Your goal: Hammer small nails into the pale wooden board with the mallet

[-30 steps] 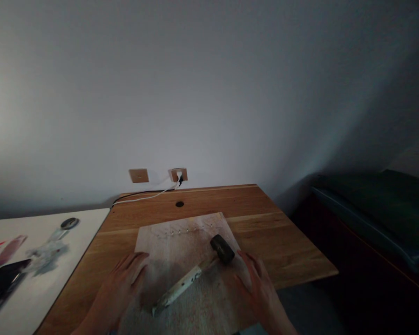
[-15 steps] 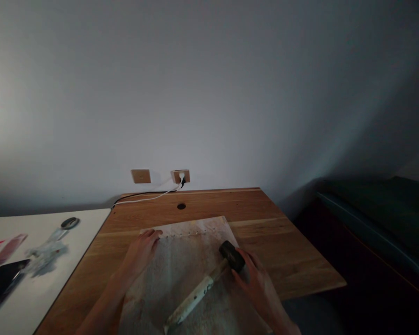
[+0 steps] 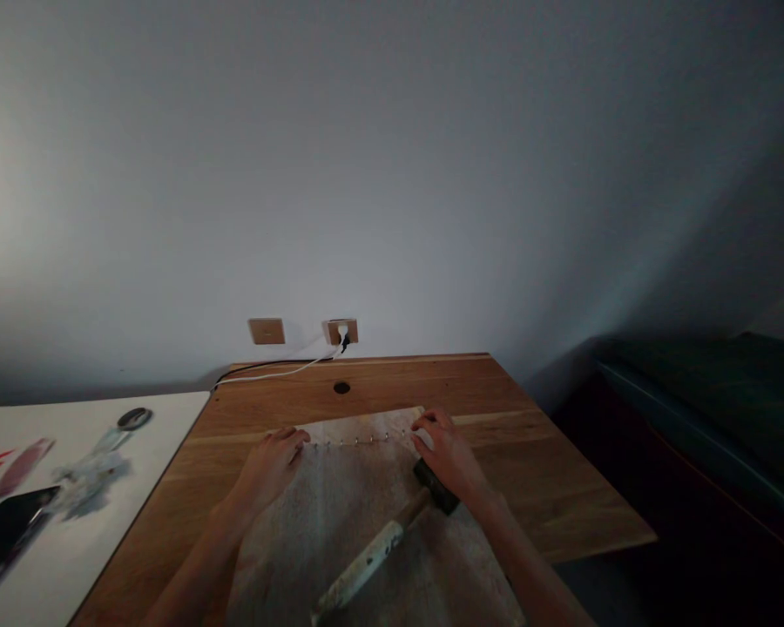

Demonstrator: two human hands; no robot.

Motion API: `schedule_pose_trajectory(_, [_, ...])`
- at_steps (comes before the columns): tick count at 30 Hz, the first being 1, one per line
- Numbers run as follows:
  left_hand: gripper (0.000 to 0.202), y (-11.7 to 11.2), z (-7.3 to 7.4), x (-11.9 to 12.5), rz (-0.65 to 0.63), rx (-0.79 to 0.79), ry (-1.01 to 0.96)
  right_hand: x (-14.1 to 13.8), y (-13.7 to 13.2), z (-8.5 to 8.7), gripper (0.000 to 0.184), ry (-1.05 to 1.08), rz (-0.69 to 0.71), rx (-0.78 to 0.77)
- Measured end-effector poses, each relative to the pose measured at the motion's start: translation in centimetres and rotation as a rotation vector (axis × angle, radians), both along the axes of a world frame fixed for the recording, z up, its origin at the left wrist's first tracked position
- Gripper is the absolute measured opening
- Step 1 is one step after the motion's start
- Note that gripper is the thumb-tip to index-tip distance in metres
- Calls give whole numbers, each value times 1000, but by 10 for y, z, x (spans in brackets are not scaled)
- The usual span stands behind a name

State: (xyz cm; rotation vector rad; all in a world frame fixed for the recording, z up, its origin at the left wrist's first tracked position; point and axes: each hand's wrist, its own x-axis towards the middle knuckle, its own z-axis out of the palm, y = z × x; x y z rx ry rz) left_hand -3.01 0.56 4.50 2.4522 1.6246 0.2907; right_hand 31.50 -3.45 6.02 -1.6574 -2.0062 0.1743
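Note:
A pale board (image 3: 359,522) lies on the wooden desk (image 3: 496,409) with a row of small nails (image 3: 356,441) near its far edge. My left hand (image 3: 271,466) rests at the board's far left corner, fingers curled on the edge. At the far right corner my right hand (image 3: 448,453) has its fingers bent down onto the board by the last nail. A mallet with a black head (image 3: 436,488) and a pale, stained handle (image 3: 362,566) lies slantwise on the board, its head partly under my right wrist.
A white table (image 3: 71,540) adjoins the desk on the left, with a black phone (image 3: 6,531), a clear plastic packet and red items. Wall sockets (image 3: 340,331) and a white cable (image 3: 280,372) sit behind. A dark bed or couch (image 3: 706,418) stands on the right.
Both hands moved forward from the near part of the board to its far corners. My right hand left the mallet head and passed over it. The board and mallet sit slightly lower in view.

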Motion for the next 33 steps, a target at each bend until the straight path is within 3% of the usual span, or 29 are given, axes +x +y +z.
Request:
schedule_pose_trajectory(4, [23, 0, 3, 0, 3, 19, 31, -15, 19, 6, 16, -168, -20, -83])
schedule_pose_trajectory(10, [21, 1, 3, -2, -20, 35, 37, -23, 28, 4, 15, -218, -56, -128])
schedule_pose_trajectory(20, [23, -3, 6, -1, -16, 16, -14, -27, 33, 6, 23, -205, -37, -144])
schedule_pose_trajectory(25, [24, -2, 3, -2, -10, 22, -15, -28, 33, 8, 19, -159, 24, -141])
schedule_pose_trajectory(33, [24, 1, 0, 0, 0, -10, -105, -37, 38, 2, 20, -177, 69, -173])
